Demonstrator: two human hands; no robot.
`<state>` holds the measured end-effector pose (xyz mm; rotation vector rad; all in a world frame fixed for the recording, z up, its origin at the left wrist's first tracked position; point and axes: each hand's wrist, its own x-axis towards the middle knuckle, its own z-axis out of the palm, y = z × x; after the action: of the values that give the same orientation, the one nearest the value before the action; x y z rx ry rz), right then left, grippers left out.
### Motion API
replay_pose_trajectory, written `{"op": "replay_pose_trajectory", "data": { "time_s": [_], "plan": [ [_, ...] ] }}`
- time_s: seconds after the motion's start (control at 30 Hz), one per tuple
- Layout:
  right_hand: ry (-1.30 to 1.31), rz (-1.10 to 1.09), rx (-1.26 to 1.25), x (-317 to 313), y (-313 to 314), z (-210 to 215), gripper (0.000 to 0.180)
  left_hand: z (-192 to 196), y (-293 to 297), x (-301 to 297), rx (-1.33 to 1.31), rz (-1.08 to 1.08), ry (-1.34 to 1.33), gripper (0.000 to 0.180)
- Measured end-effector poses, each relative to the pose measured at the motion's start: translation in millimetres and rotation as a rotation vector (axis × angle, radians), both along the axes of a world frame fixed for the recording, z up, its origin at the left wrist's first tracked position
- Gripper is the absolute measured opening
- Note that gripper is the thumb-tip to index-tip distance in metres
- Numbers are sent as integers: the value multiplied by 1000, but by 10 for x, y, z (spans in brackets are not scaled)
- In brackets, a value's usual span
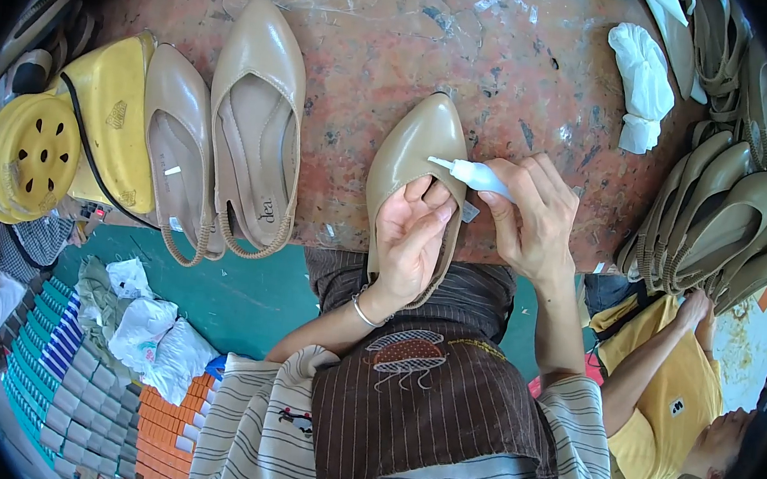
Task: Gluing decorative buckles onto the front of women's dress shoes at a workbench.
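Note:
A beige pointed slingback shoe [423,138] lies toe-away at the table's near edge, in front of my body. My left hand [407,251] reaches palm-up into its opening. The fingertips are tucked under the toe part and the thumb is bent over the palm, so the hand holds the shoe. My right hand [537,203] is closed round a small squeeze bottle [487,179] with a pale body and a thin white nozzle. That nozzle points left, at the right side of the shoe's toe part; whether it touches cannot be made out.
Two beige slingbacks [263,56] stand at the left, beside a yellow machine [110,129] with a black cable. A crumpled white wrapped bundle [641,89] lies at the far right. Many beige shoes [710,209] crowd the right edge, near a co-worker in a yellow shirt [670,401].

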<state>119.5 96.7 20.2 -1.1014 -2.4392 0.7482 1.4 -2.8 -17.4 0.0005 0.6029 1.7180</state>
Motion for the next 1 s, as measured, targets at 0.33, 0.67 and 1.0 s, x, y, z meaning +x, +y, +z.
{"op": "replay_pose_trajectory", "data": {
  "time_s": [0.33,0.67,1.0],
  "plan": [
    [-31,11,2,-23,21,29,20,75,41,-13,-82,-4,16,47],
    [-55,31,-1,-33,40,62,21,120,61,-18,-103,4,-4,45],
    [-70,29,-9,-32,50,95,19,85,36,-17,-113,-6,8,48]
  ]
}}
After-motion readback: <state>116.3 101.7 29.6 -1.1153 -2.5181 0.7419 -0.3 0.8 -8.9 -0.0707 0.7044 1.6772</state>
